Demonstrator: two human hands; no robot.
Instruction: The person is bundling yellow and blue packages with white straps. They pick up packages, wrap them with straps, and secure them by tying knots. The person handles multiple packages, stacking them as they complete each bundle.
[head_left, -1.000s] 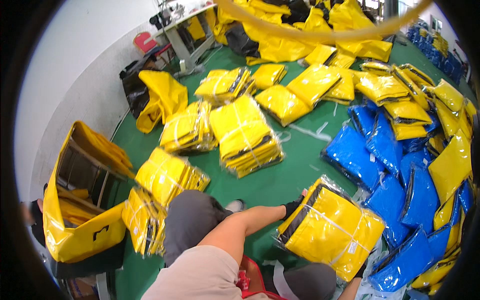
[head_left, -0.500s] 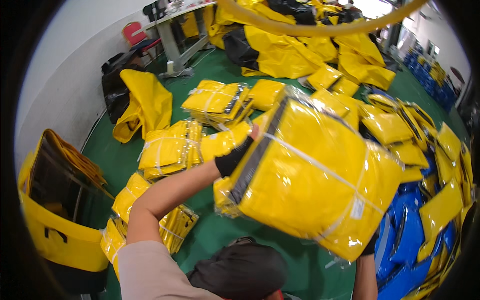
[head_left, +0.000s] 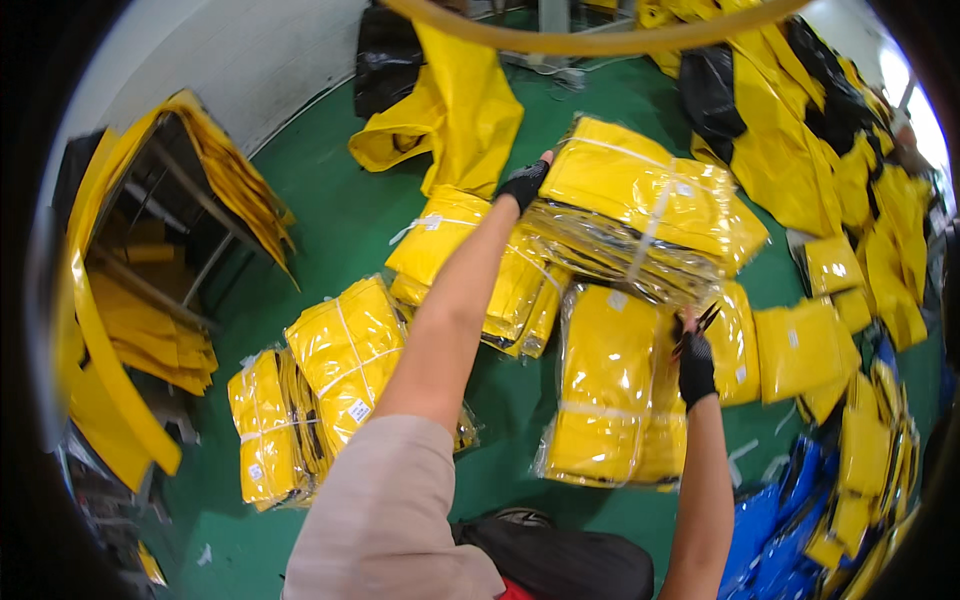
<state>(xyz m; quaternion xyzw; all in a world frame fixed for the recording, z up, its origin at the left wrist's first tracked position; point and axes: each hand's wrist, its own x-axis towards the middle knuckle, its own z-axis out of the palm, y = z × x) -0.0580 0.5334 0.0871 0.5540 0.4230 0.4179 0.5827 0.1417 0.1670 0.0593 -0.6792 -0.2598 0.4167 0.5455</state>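
A tied bundle of folded yellow sheets in clear plastic wrap (head_left: 640,190), bound with white strapping, rests tilted on the pile in front of me. My left hand (head_left: 527,183), in a black fingerless glove, grips its left edge; some of its fingers are hidden. My right hand (head_left: 697,368), gloved the same way, is closed around small dark snips (head_left: 708,317) close to the bundle's near right corner. Beneath that hand lies another strapped yellow bundle (head_left: 610,400), flat on the floor.
More strapped bundles (head_left: 345,350) lie to the left on the green floor (head_left: 320,195). Yellow sheets hang over a metal frame (head_left: 205,265) at far left. Loose yellow and black sheeting (head_left: 780,130) is heaped at back right. Blue packages (head_left: 775,520) pile up at lower right.
The big bundle held up in both hands has gone down and away onto the pile. My right hand has left its near edge, and snips now show in it. The view has swung left.
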